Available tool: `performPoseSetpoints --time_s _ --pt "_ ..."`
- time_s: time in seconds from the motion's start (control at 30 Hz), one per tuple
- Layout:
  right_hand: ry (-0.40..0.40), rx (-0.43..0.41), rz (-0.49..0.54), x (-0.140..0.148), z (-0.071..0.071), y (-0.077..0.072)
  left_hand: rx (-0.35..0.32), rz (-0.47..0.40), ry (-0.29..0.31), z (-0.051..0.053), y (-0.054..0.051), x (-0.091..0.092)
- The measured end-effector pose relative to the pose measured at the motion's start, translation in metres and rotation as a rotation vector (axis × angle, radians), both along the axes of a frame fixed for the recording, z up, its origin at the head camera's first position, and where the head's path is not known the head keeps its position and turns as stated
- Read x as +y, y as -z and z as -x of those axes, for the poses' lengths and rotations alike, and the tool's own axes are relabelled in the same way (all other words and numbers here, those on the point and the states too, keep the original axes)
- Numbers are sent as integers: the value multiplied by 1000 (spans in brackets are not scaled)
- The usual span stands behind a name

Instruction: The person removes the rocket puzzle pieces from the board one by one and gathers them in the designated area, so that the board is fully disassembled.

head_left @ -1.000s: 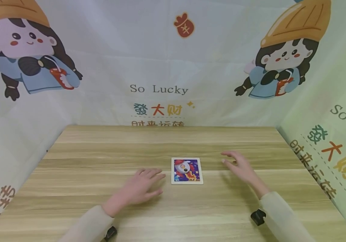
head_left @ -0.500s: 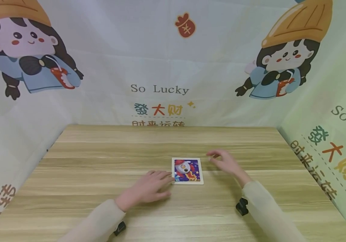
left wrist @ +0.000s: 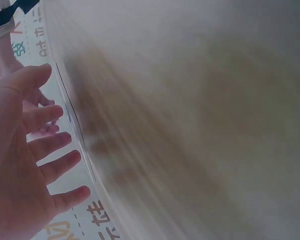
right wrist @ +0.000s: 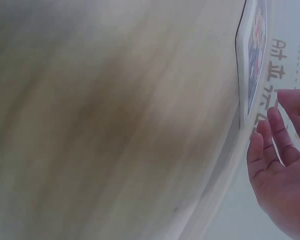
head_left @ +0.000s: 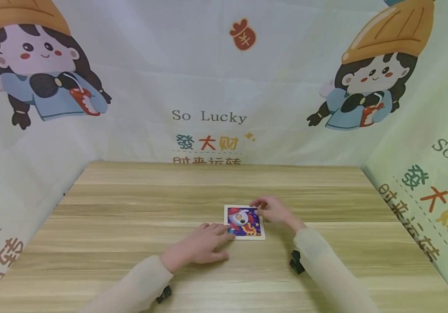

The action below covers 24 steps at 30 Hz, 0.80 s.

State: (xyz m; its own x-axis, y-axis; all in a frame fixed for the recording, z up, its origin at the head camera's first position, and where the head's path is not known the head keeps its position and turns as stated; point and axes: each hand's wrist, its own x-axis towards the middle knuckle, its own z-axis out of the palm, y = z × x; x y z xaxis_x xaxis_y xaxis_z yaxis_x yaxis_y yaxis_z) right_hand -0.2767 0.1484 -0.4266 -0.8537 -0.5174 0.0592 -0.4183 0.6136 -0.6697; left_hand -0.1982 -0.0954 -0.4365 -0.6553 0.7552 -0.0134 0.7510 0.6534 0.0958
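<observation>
A flat picture board [head_left: 243, 221] with a white border lies on the wooden table. Its picture shows a cartoon rocket with flames on a purple starry ground. My left hand [head_left: 200, 245] reaches over the board's lower left edge with fingers extended; whether the fingertips touch it I cannot tell. In the left wrist view the left hand [left wrist: 25, 155] has spread fingers and holds nothing. My right hand [head_left: 276, 211] is at the board's upper right corner, its fingers slightly bent. The right wrist view shows the board's thick white side [right wrist: 243, 75] beside the right hand [right wrist: 285, 160], with nothing gripped.
The wooden table [head_left: 149, 187] spreads around the board on all sides. Printed white cloth [head_left: 138, 95] with cartoon figures and lettering hangs behind and along both sides. A black strap mount [head_left: 296, 262] sits under the right sleeve, another mount [head_left: 164, 294] under the left.
Both hands have moved inward to the board, the left from its left side and the right from farther right. The board stays where it lay on the table.
</observation>
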Motion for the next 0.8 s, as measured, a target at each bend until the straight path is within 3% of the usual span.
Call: performPoseSetpoints --time_s 0.27,0.8 --pt "-44 46 -87 -19 8 0 -4 41 -13 -2 -3 4" --pt "-75 -9 -185 -49 13 -1 -32 42 -22 -2 -2 6"
